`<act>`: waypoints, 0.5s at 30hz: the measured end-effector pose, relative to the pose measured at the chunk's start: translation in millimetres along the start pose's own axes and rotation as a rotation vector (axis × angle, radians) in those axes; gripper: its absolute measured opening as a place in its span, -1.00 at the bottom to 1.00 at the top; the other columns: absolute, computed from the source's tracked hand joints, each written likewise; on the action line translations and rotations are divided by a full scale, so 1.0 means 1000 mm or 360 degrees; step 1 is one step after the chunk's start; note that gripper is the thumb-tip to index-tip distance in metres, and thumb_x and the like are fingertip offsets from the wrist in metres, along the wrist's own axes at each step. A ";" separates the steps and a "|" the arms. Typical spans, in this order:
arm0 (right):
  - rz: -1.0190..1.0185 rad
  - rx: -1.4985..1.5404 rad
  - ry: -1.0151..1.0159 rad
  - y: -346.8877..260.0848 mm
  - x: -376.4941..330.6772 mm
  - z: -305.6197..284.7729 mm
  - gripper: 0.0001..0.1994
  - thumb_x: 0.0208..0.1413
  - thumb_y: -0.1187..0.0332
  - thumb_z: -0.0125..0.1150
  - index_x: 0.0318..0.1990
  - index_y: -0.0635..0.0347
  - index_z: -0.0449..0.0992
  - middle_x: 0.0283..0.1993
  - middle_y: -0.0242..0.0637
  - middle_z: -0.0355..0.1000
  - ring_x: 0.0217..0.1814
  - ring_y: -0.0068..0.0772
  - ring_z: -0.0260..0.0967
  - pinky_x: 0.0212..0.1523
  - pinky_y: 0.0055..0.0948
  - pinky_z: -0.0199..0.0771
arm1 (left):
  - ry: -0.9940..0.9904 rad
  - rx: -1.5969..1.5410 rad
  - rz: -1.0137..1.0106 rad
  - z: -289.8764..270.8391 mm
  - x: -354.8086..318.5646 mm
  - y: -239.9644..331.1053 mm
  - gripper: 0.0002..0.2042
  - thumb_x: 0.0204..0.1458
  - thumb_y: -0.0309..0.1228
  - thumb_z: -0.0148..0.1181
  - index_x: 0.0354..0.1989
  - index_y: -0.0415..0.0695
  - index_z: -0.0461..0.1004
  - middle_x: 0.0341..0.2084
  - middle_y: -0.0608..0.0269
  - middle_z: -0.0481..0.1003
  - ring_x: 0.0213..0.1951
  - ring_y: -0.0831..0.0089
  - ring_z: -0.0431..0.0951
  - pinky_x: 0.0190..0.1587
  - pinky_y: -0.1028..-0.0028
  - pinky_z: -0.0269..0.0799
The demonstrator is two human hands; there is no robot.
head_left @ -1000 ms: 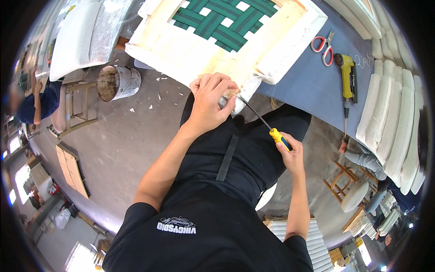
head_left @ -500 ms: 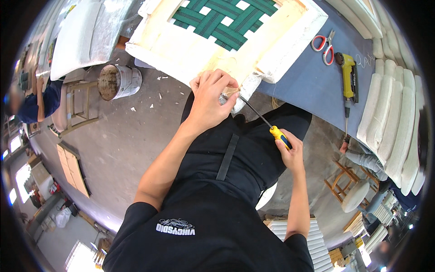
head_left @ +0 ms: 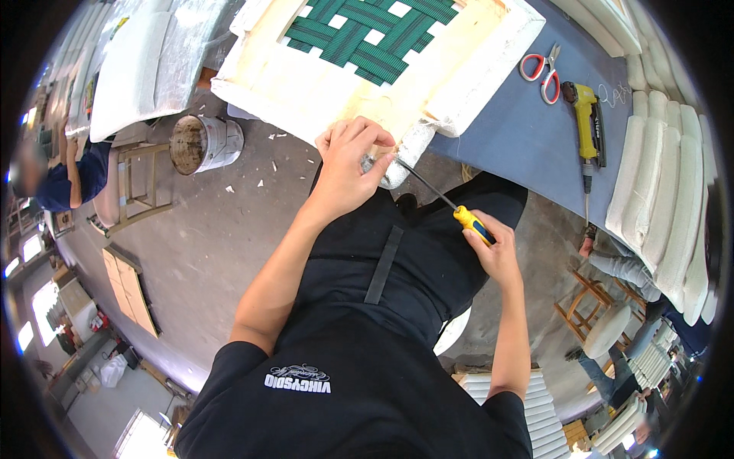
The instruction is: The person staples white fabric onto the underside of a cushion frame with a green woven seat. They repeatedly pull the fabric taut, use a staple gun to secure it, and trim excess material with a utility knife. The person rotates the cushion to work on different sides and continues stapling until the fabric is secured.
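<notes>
Two hands at work on one seat frame, pale wood with green webbing woven across its opening. The frame lies on the blue bench, its near corner overhanging the edge.

Left hand: grip closed, fingers pinching white fabric at that corner, just above the tip of the tool.

Right hand: grip closed around the yellow handle of one screwdriver. The dark shaft runs up and left, and its tip meets the frame corner under the left fingers.

On the bench, to the right of the frame: one pair of red-handled scissors; just beside it one yellow power tool, lying lengthwise. Both well apart from the hands.

On the floor to the left: one paint-stained bucket, one wooden stool. Several white padded cushions stacked along the right. Another person in blue at far left.
</notes>
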State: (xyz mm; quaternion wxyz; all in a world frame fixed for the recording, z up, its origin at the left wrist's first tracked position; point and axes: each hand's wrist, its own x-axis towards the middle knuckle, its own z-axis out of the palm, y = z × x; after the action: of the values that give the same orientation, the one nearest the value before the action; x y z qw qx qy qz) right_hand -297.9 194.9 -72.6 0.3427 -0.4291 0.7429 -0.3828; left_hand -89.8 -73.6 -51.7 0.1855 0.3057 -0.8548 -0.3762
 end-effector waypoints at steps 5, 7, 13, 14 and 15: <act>-0.0250 -0.0918 0.0279 0.004 -0.006 0.002 -0.61 0.16 0.34 0.56 0.08 0.35 0.65 -0.12 -0.08 0.66 -0.07 -0.10 0.63 0.06 -0.31 0.56 | 0.0004 0.0003 -0.0012 0.000 -0.001 -0.002 -0.85 0.18 -0.38 0.40 -0.11 0.01 0.60 -0.13 0.49 0.53 0.06 0.42 0.43 0.25 0.26 -0.01; -0.0135 -0.0491 0.0139 0.005 -0.003 0.002 -0.59 0.15 0.33 0.56 0.09 0.34 0.64 -0.17 -0.08 0.64 -0.12 -0.04 0.61 0.00 -0.24 0.56 | 0.0003 0.0001 -0.0013 0.000 -0.002 -0.001 -0.85 0.20 -0.37 0.39 -0.10 0.01 0.60 -0.14 0.49 0.52 0.06 0.42 0.43 0.25 0.26 -0.02; -0.0210 -0.0389 0.0095 0.004 0.001 0.001 -0.52 0.11 0.31 0.59 0.15 0.28 0.62 -0.28 -0.17 0.56 -0.24 0.00 0.54 -0.18 -0.17 0.52 | -0.0081 0.0029 -0.0047 -0.003 0.004 0.003 -0.91 0.22 -0.31 0.40 -0.19 0.02 0.67 -0.15 0.50 0.52 0.04 0.44 0.42 0.25 0.25 -0.02; -0.0486 -0.0906 0.0337 0.005 0.000 0.000 -0.50 0.05 0.31 0.62 0.15 0.21 0.64 -0.29 -0.20 0.51 -0.28 -0.08 0.49 -0.22 -0.19 0.49 | -0.0074 0.0027 -0.0061 -0.004 0.004 0.003 -0.91 0.22 -0.30 0.41 -0.21 0.02 0.67 -0.15 0.50 0.52 0.04 0.44 0.42 0.25 0.24 -0.02; -0.0573 -0.1039 0.0430 0.003 -0.001 0.000 -0.50 0.01 0.30 0.64 0.13 0.19 0.65 -0.29 -0.21 0.49 -0.29 -0.10 0.48 -0.23 -0.18 0.47 | -0.0066 0.0024 -0.0075 -0.004 0.004 0.002 -0.91 0.21 -0.29 0.42 -0.22 0.02 0.68 -0.16 0.50 0.52 0.04 0.45 0.43 0.25 0.24 -0.01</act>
State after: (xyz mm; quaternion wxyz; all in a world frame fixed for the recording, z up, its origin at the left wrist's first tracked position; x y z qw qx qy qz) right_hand -298.8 196.6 -74.6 0.0149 -0.5846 0.7768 -0.2335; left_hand -91.2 -76.8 -47.0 0.1564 0.3192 -0.8538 -0.3803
